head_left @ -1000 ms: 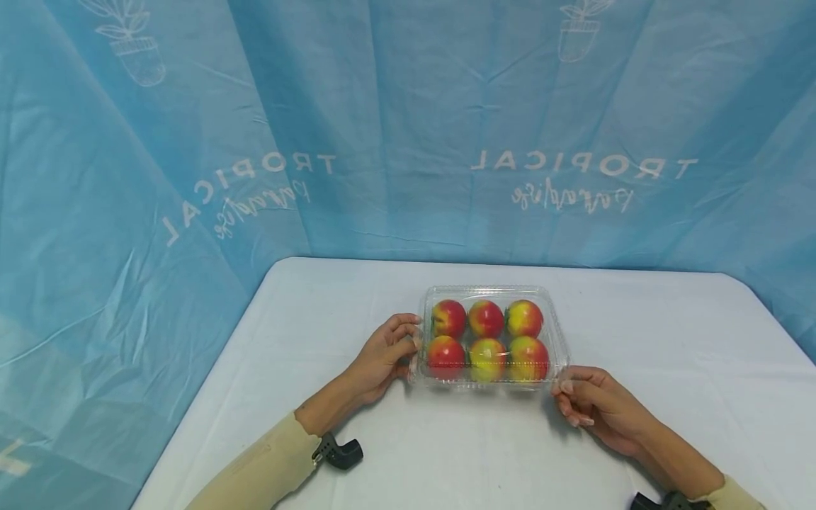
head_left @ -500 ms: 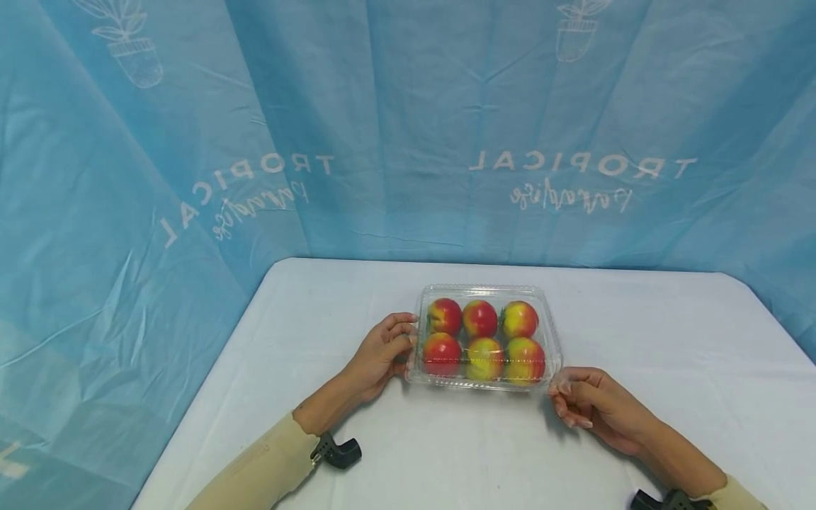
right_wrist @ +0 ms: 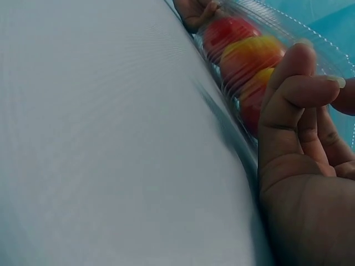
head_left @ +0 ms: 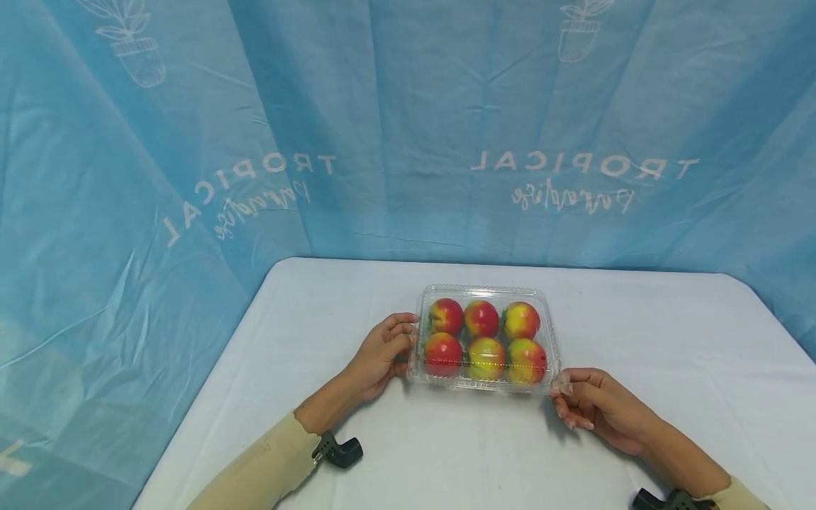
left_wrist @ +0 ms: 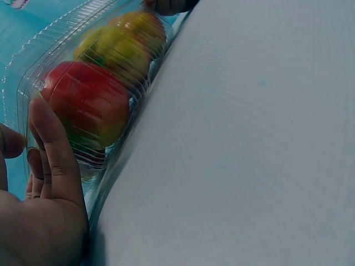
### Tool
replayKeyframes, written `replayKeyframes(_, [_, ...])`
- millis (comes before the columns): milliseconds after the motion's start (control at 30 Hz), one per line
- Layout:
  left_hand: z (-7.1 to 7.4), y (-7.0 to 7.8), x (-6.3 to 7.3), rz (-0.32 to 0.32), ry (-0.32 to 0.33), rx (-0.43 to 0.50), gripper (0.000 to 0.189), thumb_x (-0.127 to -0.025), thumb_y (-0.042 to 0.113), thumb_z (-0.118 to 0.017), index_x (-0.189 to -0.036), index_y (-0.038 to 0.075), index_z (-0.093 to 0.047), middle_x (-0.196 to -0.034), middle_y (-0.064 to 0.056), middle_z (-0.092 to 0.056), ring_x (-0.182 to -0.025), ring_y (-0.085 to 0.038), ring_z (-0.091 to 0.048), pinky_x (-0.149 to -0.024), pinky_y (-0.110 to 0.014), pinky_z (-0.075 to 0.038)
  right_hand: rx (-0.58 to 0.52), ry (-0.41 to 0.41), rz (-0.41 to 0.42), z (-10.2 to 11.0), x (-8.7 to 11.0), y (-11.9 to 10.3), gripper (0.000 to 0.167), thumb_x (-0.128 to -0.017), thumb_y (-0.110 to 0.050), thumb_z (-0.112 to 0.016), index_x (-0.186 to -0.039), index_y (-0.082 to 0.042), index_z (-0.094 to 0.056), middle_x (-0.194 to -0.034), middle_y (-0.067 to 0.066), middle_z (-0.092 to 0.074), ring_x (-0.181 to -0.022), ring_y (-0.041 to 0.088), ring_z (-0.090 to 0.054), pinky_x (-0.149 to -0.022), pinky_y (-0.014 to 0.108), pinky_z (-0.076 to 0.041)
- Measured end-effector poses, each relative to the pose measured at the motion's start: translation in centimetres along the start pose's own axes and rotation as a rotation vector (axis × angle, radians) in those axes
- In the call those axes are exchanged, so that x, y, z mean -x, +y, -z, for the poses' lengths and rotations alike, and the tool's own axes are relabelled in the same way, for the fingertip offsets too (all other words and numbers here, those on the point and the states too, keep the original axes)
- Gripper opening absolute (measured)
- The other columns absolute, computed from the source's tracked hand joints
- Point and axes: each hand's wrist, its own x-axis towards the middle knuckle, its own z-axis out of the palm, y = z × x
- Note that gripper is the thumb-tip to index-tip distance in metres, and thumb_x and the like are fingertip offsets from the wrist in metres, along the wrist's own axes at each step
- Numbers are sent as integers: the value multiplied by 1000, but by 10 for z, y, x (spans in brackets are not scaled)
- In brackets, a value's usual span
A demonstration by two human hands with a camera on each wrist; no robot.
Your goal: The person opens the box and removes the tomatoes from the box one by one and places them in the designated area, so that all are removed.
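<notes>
A clear plastic clamshell container (head_left: 484,388) with several red-and-yellow apples inside lies on the white table, lid down over the fruit. At its left side my left hand (head_left: 381,355) holds the edge, fingers toward the back and thumb nearer the front. The left wrist view shows these fingers (left_wrist: 52,144) against the clear wall beside a red apple (left_wrist: 89,100). My right hand (head_left: 605,407) pinches the front right corner between thumb and index finger, its other fingers curled beneath. In the right wrist view the pinching fingers (right_wrist: 288,83) partly cover the container's end.
White cloth covers the table (head_left: 446,453), which has rounded far corners. Behind and to the left hangs a blue curtain (head_left: 408,127) with mirrored lettering and potted-plant drawings. A black wrist camera (head_left: 341,452) is strapped over the left sleeve, another (head_left: 672,500) on the right wrist.
Since one second ago, the container and its apples have shifted slightly to the left. Both hands have stayed at its left side and front right corner, nearly still.
</notes>
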Motion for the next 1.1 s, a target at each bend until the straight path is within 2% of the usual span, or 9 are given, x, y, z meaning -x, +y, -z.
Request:
replayKeyframes(100, [0,0,0,2,3,1,43,-98,2,-55,-140,6,-48,-108,1,-58,-86,-11,-62,-53,-23,-55,-3,-4,-5,0,0,-1,38,-110,4,-30,-111,5,-68,-94,5,-73,-67,10,-54,-62,20,-47])
replayKeyframes(233, [0,0,-1,6,9,4,42,-98,3,-54,-140,6,-49,-107,1,-58,-86,-12,-61,-53,-23,-55,-17,-6,-35,0,1,-3,37,-109,5,-29,-116,8,-65,-97,6,-74,-76,9,-63,-66,20,-53])
replayKeyframes(433, [-1,0,0,3,18,-2,44,-98,4,-54,-141,3,-48,-105,2,-58,-85,-12,-60,-52,-23,-55,-9,2,-80,0,2,-7,34,-111,0,-30,-129,13,-56,-104,8,-73,-85,12,-66,-74,23,-59])
replayKeyframes(700, [0,1,1,-5,6,-6,44,-99,4,-53,-143,2,-47,-108,1,-59,-86,-12,-62,-52,-22,-55,17,33,-87,1,3,-9,32,-112,0,-34,-130,13,-56,-107,8,-75,-88,12,-69,-77,24,-61])
replayKeyframes(900, [-1,2,1,3,5,-2,44,-100,6,-54,-143,2,-47,-109,1,-59,-87,-13,-63,-54,-23,-56,92,45,-39,2,4,-12,30,-111,1,-33,-120,5,-61,-108,10,-74,-92,15,-70,-77,26,-61])
replayKeyframes(1000, [0,1,1,6,6,-1,43,-100,7,-54,-143,2,-47,-109,2,-60,-86,-12,-63,-54,-23,-56,110,57,-8,2,4,-14,29,-112,1,-33,-121,4,-60,-111,10,-73,-97,16,-73,-82,27,-62])
replayKeyframes(1100, [0,1,1,5,6,7,43,-100,7,-55,-142,2,-47,-105,3,-60,-79,-10,-60,-53,-22,-55,117,66,-5,2,5,-16,28,-112,0,-33,-125,2,-59,-114,10,-72,-103,17,-73,-88,29,-63])
